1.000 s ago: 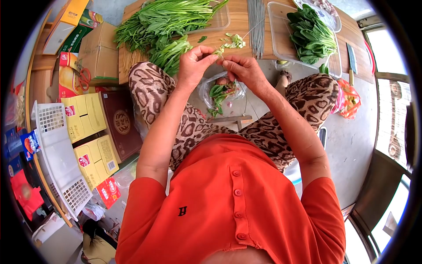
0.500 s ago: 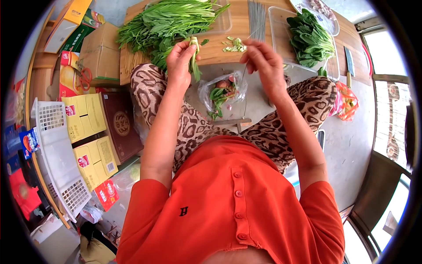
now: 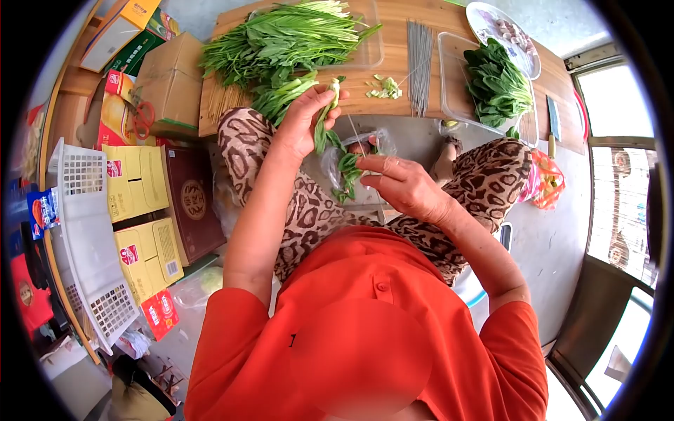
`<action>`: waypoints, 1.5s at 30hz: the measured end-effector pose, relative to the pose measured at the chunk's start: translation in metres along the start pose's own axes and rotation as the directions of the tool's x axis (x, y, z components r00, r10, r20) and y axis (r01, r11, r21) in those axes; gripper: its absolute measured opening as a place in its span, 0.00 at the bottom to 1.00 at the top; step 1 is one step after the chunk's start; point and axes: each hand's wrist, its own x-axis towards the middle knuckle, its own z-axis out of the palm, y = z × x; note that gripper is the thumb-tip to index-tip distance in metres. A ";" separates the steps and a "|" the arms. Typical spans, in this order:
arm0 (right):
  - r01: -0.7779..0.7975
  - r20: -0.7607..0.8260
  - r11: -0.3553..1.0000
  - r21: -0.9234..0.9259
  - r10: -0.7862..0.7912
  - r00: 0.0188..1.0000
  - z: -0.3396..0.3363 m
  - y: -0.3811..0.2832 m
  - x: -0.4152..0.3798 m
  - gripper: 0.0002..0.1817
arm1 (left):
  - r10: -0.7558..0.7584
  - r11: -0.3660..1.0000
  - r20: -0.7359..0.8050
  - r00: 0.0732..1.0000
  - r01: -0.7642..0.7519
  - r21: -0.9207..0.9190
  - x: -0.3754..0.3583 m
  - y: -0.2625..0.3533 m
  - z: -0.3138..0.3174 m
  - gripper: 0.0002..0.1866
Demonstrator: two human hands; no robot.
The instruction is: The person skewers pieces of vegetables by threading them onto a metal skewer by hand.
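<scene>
Right hand (image 3: 408, 186): raised above the lap; a thin stick (image 3: 356, 133) is pinched in its grip, thumb and fingers together on it, the upper end aimed away from the body.
Left hand (image 3: 305, 123): raised just off the near edge of the surface (image 3: 393, 62); its grip is clamped on a leafy stalk (image 3: 320, 135), pale end up, leaf hanging below.
Handling: the stalk seems best pinched firmly close to where it is to be pierced, the stick kept straight and slowly pushed, and the left fingertips kept clear of its point.
Plastic bag (image 3: 385, 144): seen below and between the hands, leaf scraps (image 3: 348, 165) inside it.
Near edge: chopped pieces (image 3: 385, 88) are heaped there, beside a bundle of metal sticks (image 3: 420, 67).
Left side: long greens (image 3: 288, 38) are piled.
Right side: a bunch of dark leaves (image 3: 498, 81) is held in a clear tray (image 3: 453, 78); a knife (image 3: 554, 118) is laid by the right edge.
Far right corner: a plate (image 3: 483, 15) is set.
</scene>
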 end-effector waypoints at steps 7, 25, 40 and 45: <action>-0.009 -0.009 0.993 -0.116 0.008 1.000 -0.008 0.007 0.014 0.22 | 0.142 0.984 0.002 0.990 -0.141 0.109 -0.005 0.002 0.006 0.09; -0.506 0.084 0.370 0.779 0.739 0.668 0.013 0.078 0.047 0.09 | 0.062 0.914 0.134 0.989 -0.110 0.391 -0.009 -0.020 0.029 0.08; -0.298 0.595 -0.516 0.803 0.719 0.359 0.047 0.120 -0.007 0.20 | 0.273 0.201 0.643 0.715 -0.697 0.689 -0.041 -0.037 0.069 0.11; -0.329 0.641 -0.550 0.768 0.659 0.394 0.034 0.106 0.010 0.17 | 0.206 0.147 0.653 0.729 -0.683 0.715 -0.057 -0.050 0.068 0.13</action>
